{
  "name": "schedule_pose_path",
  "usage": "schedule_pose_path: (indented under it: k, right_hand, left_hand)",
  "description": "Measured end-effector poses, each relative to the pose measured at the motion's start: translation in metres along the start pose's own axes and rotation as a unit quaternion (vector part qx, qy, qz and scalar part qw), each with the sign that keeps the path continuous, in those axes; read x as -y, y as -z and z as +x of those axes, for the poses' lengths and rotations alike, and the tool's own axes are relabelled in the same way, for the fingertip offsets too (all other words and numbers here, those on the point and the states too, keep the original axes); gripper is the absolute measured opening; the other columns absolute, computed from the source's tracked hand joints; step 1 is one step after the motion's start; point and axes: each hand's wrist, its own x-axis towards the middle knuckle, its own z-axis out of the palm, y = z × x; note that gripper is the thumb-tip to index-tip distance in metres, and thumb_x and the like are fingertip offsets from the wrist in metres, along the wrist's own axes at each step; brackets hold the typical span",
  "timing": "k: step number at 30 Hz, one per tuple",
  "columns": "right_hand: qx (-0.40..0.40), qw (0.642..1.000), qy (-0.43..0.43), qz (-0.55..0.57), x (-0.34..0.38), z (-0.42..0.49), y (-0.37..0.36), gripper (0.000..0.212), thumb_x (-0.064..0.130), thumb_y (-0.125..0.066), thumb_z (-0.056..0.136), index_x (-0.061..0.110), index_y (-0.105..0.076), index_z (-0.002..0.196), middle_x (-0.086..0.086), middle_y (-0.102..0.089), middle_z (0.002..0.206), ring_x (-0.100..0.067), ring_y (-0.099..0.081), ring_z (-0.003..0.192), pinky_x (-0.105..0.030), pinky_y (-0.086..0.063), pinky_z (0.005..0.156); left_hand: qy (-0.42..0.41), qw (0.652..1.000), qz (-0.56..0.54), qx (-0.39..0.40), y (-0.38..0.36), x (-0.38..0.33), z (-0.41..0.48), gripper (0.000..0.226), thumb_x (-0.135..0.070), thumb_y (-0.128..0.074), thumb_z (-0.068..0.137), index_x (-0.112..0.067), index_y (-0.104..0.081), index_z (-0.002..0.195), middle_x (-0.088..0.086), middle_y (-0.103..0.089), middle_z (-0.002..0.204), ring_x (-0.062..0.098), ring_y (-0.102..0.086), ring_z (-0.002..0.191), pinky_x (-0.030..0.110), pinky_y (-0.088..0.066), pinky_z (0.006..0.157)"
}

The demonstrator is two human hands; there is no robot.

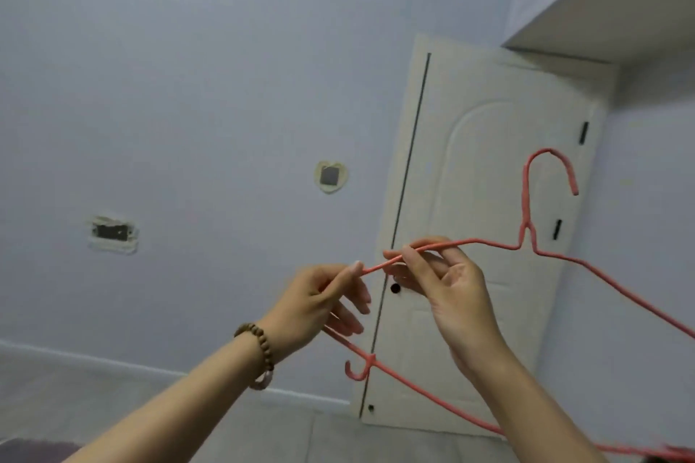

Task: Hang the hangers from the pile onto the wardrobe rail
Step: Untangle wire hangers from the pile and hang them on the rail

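Up in mid-air in front of the door, a coral wire hanger (526, 233) is held roughly level, hook up and pointing right, its right shoulder running down off the frame edge. Right hand (451, 286) has fingers pinched together on the left shoulder wire, thumb in front, wire passing between the fingertips. Left hand (319, 301) touches the same wire's left end with thumb and forefinger closed on it, other fingers loosely curled; a second coral hanger (376, 365) hangs below this hand, hook pointing down-left, its arm slanting down to the right. Cannot tell if the lower fingers clamp it or it just hangs tangled off the first one. Likely reason for the two-handed hold: separating one hanger from another before hanging. Both hangers look thin, plastic-coated, same colour, slightly bent, light and springy, prone to snagging. More coral wire (673, 453) shows at the bottom right corner, possibly the pile, mostly cut off. Wardrobe rail is not visible; only a white cabinet underside (601, 4) sits at the upper right. Beaded bracelet (259, 342) on left wrist. White door (489, 162) and pale wall (188, 86) behind.
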Motion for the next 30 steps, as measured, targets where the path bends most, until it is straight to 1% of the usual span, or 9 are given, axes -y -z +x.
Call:
schedule_pose_path:
  k: [4, 7, 10, 13, 16, 18, 21, 26, 30]
  right_hand:
    - [-0.075, 0.996, 0.011, -0.051, 0.043, -0.018, 0.09, 0.006, 0.017, -0.056, 0.09, 0.013, -0.058, 0.094, -0.002, -0.076, 0.088, -0.015, -0.072, 0.084, -0.022, -0.057, 0.074]
    - [-0.13, 0.988, 0.027, -0.073, 0.078, -0.035, 0.153, 0.007, 0.018, -0.055, 0.09, 0.013, -0.058, 0.095, -0.001, -0.076, 0.088, -0.016, -0.072, 0.083, -0.02, -0.057, 0.071]
    - [-0.184, 0.976, 0.045, -0.104, 0.113, -0.056, 0.212, 0.01, 0.021, -0.054, 0.092, 0.015, -0.058, 0.099, 0.001, -0.076, 0.088, -0.013, -0.072, 0.082, -0.017, -0.055, 0.068]
    - [-0.235, 0.958, 0.074, -0.145, 0.143, -0.075, 0.266, 0.013, 0.021, -0.053, 0.093, 0.016, -0.052, 0.105, 0.001, -0.076, 0.087, -0.013, -0.072, 0.079, -0.017, -0.055, 0.065]
    - [-0.289, 0.937, 0.101, -0.169, 0.166, -0.087, 0.319, 0.025, 0.017, -0.054, 0.093, 0.008, -0.041, 0.112, 0.0, -0.076, 0.082, -0.014, -0.072, 0.073, -0.017, -0.053, 0.06]
    - [-0.31, 0.929, 0.107, -0.169, 0.18, -0.093, 0.353, 0.029, 0.014, -0.054, 0.094, 0.008, -0.036, 0.116, 0.002, -0.075, 0.076, -0.012, -0.071, 0.067, -0.017, -0.052, 0.056]
    - [-0.322, 0.923, 0.113, -0.176, 0.2, -0.099, 0.402, 0.021, 0.007, -0.051, 0.094, 0.008, -0.034, 0.108, -0.002, -0.071, 0.066, -0.008, -0.067, 0.055, -0.017, -0.051, 0.049]
    - [-0.359, 0.909, 0.115, -0.175, 0.23, -0.107, 0.477, 0.017, 0.001, -0.046, 0.094, 0.009, -0.038, 0.107, -0.008, -0.061, 0.068, -0.007, -0.058, 0.039, -0.016, -0.045, 0.039]
    - [-0.401, 0.89, 0.087, -0.197, 0.25, -0.111, 0.538, 0.016, 0.004, -0.041, 0.097, 0.013, -0.042, 0.11, -0.01, -0.055, 0.068, -0.006, -0.053, 0.034, -0.017, -0.04, 0.034]
  left_hand:
    - [-0.047, 0.994, -0.041, 0.095, -0.085, -0.038, 0.026, 0.04, -0.047, -0.045, 0.08, -0.011, -0.058, 0.071, 0.002, -0.064, 0.062, 0.018, -0.065, 0.054, 0.025, -0.055, 0.055]
    - [-0.071, 0.985, -0.074, 0.142, -0.156, -0.066, 0.037, 0.04, -0.046, -0.044, 0.08, -0.01, -0.057, 0.07, 0.001, -0.062, 0.058, 0.016, -0.063, 0.051, 0.021, -0.052, 0.051]
    - [-0.094, 0.972, -0.12, 0.176, -0.229, -0.096, 0.042, 0.039, -0.04, -0.043, 0.088, -0.009, -0.056, 0.068, 0.0, -0.061, 0.055, 0.014, -0.062, 0.048, 0.019, -0.049, 0.047]
    - [-0.104, 0.959, -0.164, 0.205, -0.298, -0.125, 0.04, 0.038, -0.033, -0.042, 0.093, -0.008, -0.056, 0.068, 0.001, -0.059, 0.056, 0.013, -0.061, 0.047, 0.018, -0.05, 0.046]
    - [-0.109, 0.947, -0.201, 0.227, -0.361, -0.15, 0.035, 0.037, -0.032, -0.042, 0.094, -0.008, -0.056, 0.07, -0.001, -0.06, 0.056, 0.013, -0.061, 0.047, 0.018, -0.05, 0.047]
    - [-0.109, 0.939, -0.221, 0.24, -0.4, -0.164, 0.032, 0.037, -0.031, -0.042, 0.095, -0.007, -0.057, 0.072, 0.002, -0.06, 0.059, 0.013, -0.061, 0.049, 0.019, -0.051, 0.048]
    - [-0.113, 0.928, -0.235, 0.266, -0.452, -0.181, 0.031, 0.037, -0.03, -0.039, 0.097, -0.005, -0.059, 0.08, 0.006, -0.061, 0.066, 0.014, -0.061, 0.055, 0.021, -0.053, 0.054]
    - [-0.111, 0.913, -0.237, 0.315, -0.524, -0.203, 0.037, 0.033, -0.025, -0.037, 0.098, -0.005, -0.064, 0.101, 0.004, -0.068, 0.073, 0.011, -0.065, 0.063, 0.022, -0.055, 0.064]
    - [-0.125, 0.902, -0.215, 0.353, -0.574, -0.218, 0.041, 0.024, -0.016, -0.041, 0.098, -0.005, -0.061, 0.106, 0.004, -0.068, 0.08, 0.005, -0.065, 0.063, 0.017, -0.054, 0.068]
